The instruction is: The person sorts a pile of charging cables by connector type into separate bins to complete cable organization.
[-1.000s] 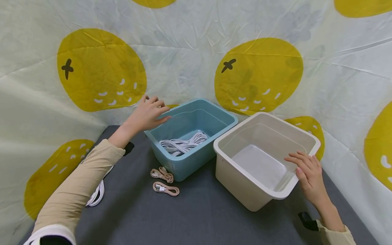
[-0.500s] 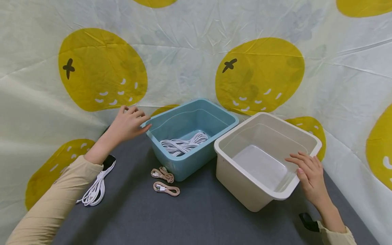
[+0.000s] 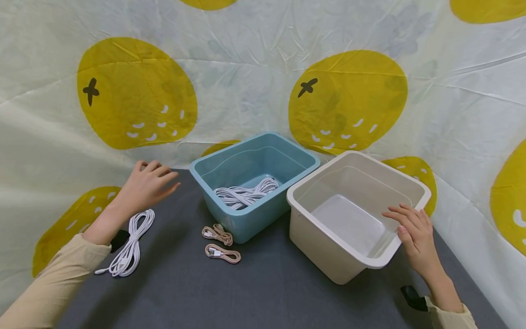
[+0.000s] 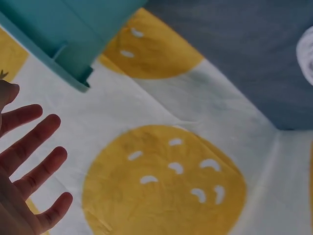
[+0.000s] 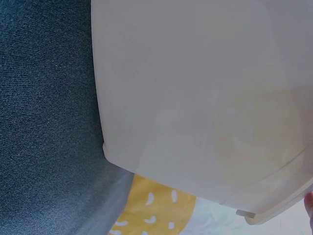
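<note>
My left hand hovers over the table's left part with its fingers spread and holds nothing; the left wrist view shows the same loose fingers. Just below its wrist lies a bundled white cable. My right hand rests on the near right rim of a beige bin, fingers reaching over the edge. Left of that bin stands a blue bin with bundled white cables in it. In front of the blue bin are two pinkish-beige cables, one nearer and one farther.
The dark grey table ends at a white curtain with yellow fruit prints, which hangs behind and at both sides. The bins nearly touch at their rims. In the right wrist view the beige bin's outer wall fills most of the frame.
My left hand has moved from over the blue bin's left rim leftward and toward me, uncovering the white cable on the table. The right hand and both bins have stayed where they were.
</note>
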Demonstrator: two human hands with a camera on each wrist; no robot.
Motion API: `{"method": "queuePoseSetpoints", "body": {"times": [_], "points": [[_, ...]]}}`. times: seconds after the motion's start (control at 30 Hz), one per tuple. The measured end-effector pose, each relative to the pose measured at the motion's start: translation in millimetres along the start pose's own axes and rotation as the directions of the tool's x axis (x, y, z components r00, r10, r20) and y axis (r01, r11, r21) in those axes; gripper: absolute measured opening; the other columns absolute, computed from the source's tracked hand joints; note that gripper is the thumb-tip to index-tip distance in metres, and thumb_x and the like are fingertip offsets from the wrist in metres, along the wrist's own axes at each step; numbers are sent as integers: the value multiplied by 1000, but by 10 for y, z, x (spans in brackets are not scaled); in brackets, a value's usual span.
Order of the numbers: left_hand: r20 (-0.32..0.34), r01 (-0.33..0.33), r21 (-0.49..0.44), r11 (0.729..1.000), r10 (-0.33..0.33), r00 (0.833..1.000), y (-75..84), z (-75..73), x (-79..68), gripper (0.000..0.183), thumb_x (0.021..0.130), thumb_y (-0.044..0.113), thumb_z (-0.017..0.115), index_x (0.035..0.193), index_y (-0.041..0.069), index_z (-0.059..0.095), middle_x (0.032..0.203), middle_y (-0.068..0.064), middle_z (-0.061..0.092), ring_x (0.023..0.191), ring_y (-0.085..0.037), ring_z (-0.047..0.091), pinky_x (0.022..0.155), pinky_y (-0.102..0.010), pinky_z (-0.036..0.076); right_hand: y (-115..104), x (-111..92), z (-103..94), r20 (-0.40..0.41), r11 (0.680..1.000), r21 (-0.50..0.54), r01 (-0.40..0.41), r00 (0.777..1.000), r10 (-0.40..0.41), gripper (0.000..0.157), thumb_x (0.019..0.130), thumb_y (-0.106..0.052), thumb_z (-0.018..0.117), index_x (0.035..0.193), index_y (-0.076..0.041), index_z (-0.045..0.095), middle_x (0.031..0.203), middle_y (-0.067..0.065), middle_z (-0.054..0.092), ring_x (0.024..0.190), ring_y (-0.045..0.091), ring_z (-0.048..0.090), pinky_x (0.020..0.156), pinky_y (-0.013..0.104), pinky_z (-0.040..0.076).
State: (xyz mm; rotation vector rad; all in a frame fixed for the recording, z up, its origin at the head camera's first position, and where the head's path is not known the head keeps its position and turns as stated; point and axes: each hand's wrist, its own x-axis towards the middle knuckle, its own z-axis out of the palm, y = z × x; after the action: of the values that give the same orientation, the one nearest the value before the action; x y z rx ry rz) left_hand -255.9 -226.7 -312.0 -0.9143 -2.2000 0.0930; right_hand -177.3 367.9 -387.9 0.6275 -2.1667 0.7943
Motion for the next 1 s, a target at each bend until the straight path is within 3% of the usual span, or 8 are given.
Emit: {"method": "queuePoseSetpoints", "body": {"times": [0.1, 0.2, 0.77, 1.0], "points": [[-23, -2, -3, 1000, 2, 1000, -22, -3, -114, 40, 93, 37, 38, 89, 7, 64, 77, -9, 61, 76, -29, 48, 68, -48, 35, -2, -2, -1, -2, 1000, 2, -1, 1000, 1, 31, 87, -12, 39, 102, -1, 63, 122, -7, 55, 126, 12, 34, 104, 60, 1], [-41, 5, -1, 1000, -5, 999, -35, 7, -215, 61, 95, 46, 18, 87, 7, 65, 75, -9, 60, 74, -29, 48, 66, -48, 35, -1, -1, 0, -4, 1000, 1, 0, 1000, 0, 31, 87, -12, 38, 102, -1, 63, 122, -7, 55, 126, 13, 35, 105, 58, 0], [-78, 93, 47, 995, -89, 993, -158, 96, -812, 63, 95, 48, 19, 87, 6, 66, 73, -11, 62, 72, -31, 51, 62, -48, 36, 16, -7, 11, -1, 1000, -2, 8, 1000, -8, 32, 88, -13, 38, 102, -3, 64, 121, -3, 56, 126, 11, 34, 103, 61, 2], [-18, 155, 45, 987, -155, 988, -211, 164, -1043, 70, 93, 53, 16, 91, 3, 66, 79, -14, 63, 75, -33, 51, 62, -47, 35, 12, -4, 5, -2, 1000, -7, 7, 1000, -7, 31, 88, -13, 38, 102, -3, 64, 121, -4, 56, 126, 9, 34, 103, 60, 1]]}}
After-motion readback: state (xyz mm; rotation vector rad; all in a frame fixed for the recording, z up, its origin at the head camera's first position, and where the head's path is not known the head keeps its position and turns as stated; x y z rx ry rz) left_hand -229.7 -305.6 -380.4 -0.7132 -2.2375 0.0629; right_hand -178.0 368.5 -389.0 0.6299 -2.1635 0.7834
